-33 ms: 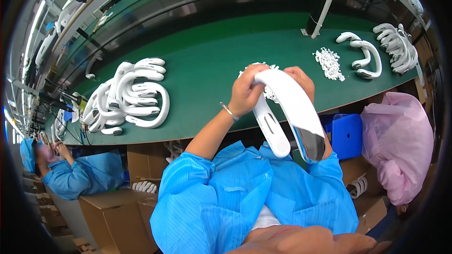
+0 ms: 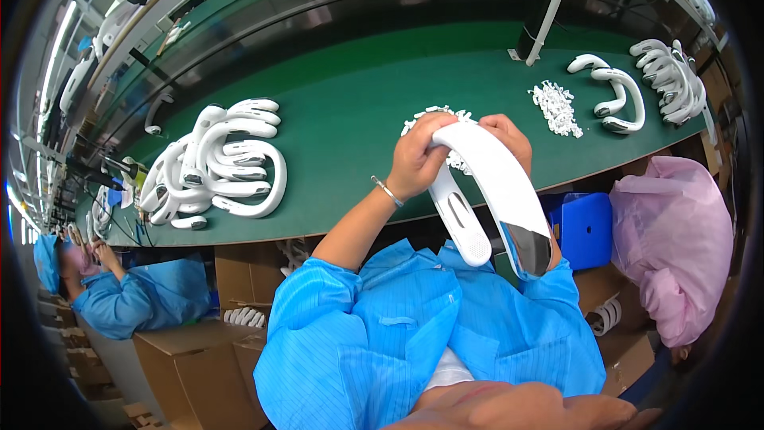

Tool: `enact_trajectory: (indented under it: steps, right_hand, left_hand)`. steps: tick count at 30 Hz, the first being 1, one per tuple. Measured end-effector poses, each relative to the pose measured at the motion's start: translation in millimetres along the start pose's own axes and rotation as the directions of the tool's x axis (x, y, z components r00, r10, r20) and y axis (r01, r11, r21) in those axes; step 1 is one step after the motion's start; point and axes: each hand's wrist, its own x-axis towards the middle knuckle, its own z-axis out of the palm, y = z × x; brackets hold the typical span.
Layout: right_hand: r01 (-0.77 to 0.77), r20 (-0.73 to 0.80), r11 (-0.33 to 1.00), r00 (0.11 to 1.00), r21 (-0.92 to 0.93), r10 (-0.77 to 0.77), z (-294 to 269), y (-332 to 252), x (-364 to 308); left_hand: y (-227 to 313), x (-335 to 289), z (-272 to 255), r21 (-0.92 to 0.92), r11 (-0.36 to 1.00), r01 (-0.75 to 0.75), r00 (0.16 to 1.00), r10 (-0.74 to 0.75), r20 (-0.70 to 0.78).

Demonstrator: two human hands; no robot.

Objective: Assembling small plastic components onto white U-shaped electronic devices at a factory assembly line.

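Both hands grip one white U-shaped neck fan (image 2: 497,191), held above the near edge of the green worktop (image 2: 358,111). The left hand (image 2: 415,161) is clamped on the bend of the fan, and the right hand (image 2: 506,135) closes on it from behind. Small white parts (image 2: 555,105) lie in a heap to the right, near two more fans (image 2: 617,95). A stack of white fans (image 2: 219,166) sits well to the left.
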Motion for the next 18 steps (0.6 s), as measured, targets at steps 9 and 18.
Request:
enact_trajectory:
  steps: [9, 18]
  right_hand:
    - [-0.289, -0.061, 0.813, 0.928, 0.505, 0.368, 10.5, -3.2, -13.2]
    - [-0.381, -0.073, 0.702, 0.849, 0.601, 0.524, 31.2, 8.2, -12.0]
  left_hand:
    - [-5.4, -13.5, 14.1, -0.315, 0.927, 0.204, 0.968, -0.238, -0.073]
    - [5.8, -21.4, 46.1, -0.772, 0.454, 0.445, 0.785, -0.613, 0.092]
